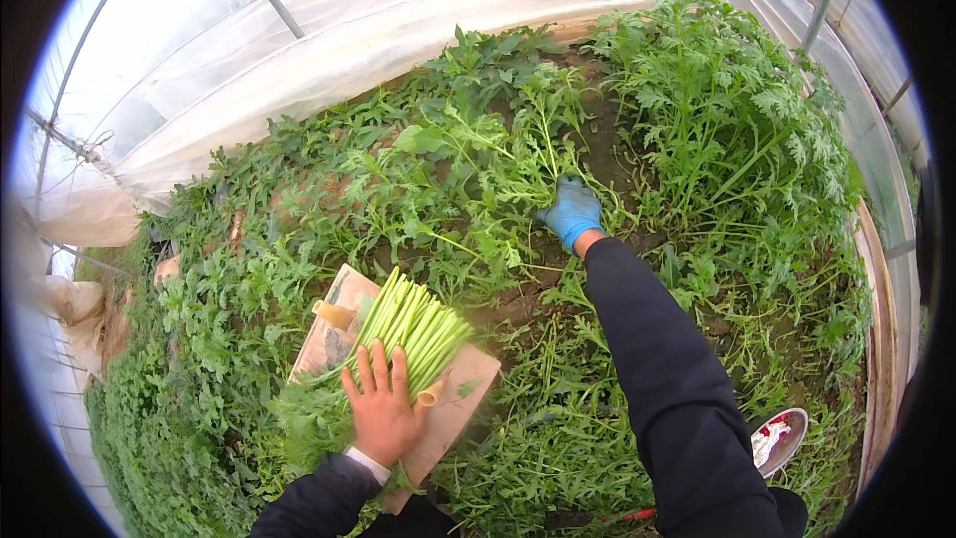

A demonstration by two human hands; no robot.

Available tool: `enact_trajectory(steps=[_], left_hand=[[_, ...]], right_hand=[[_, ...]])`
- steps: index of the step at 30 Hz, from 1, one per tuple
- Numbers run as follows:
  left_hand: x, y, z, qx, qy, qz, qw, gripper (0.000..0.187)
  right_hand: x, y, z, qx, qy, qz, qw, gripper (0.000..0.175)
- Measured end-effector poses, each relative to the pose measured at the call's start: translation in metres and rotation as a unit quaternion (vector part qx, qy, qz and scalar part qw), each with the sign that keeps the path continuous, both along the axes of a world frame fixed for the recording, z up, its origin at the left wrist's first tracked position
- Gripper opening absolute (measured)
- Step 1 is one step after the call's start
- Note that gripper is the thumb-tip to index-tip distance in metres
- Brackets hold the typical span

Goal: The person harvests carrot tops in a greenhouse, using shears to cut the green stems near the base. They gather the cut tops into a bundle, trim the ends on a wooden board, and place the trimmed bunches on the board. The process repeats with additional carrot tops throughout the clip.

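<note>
My bare left hand point(385, 403) lies palm down, fingers spread, on a bundle of cut green stalks point(411, 325). The bundle rests on a flat board point(470, 381), between two short tan tube-like posts, one at the upper left point(334, 314) and one by my thumb point(432, 394). Its cut ends point up and away, while its feathery leaves point(314, 407) hang over the board's left side. Farther off, my right hand point(571, 213), in a blue glove, reaches low among leafy stalks point(549, 138). Its fingertips are partly hidden by foliage, so a grip cannot be confirmed.
Tall, lobed-leaf plants point(702, 112) stand at the right. Cut or flattened greens point(553, 441) cover the near ground. A bowl point(780, 441) holding something white and red sits by my right arm, near a red-handled tool point(627, 515). Plastic greenhouse sheeting point(373, 37) borders the bed.
</note>
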State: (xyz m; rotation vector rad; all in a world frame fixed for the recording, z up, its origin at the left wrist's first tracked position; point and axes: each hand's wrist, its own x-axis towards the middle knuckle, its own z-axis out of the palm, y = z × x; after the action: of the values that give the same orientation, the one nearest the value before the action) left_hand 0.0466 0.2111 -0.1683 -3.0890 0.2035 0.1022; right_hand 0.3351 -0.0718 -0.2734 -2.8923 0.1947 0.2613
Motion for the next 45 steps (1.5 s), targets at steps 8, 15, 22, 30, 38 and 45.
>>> enact_trajectory(steps=[8,15,22,30,38,45], left_hand=[[-0.002,0.005,-0.003,0.005,-0.012,-0.013,1.000,0.071],[-0.002,0.003,0.001,-0.002,-0.030,-0.010,0.999,0.070],[-0.009,0.003,0.003,-0.008,-0.026,0.002,1.000,0.069],[-0.014,0.006,0.000,-0.027,0.014,0.012,0.999,0.072],[-0.007,-0.008,0.101,-0.072,-0.069,0.011,0.995,0.078],[-0.098,-0.091,0.267,-0.181,-0.295,-0.299,0.889,0.066]], right_hand=[[0.012,-0.011,-0.060,0.146,0.003,-0.054,0.988,0.037],[-0.062,-0.099,-0.012,0.173,0.145,0.081,0.971,0.062],[-0.141,-0.117,0.131,0.331,0.172,0.008,0.928,0.097],[-0.271,-0.123,0.269,0.405,0.149,0.078,0.899,0.062],[-0.397,-0.157,0.328,0.328,0.079,0.176,0.925,0.043],[-0.444,-0.152,0.339,0.344,0.128,0.157,0.917,0.077]])
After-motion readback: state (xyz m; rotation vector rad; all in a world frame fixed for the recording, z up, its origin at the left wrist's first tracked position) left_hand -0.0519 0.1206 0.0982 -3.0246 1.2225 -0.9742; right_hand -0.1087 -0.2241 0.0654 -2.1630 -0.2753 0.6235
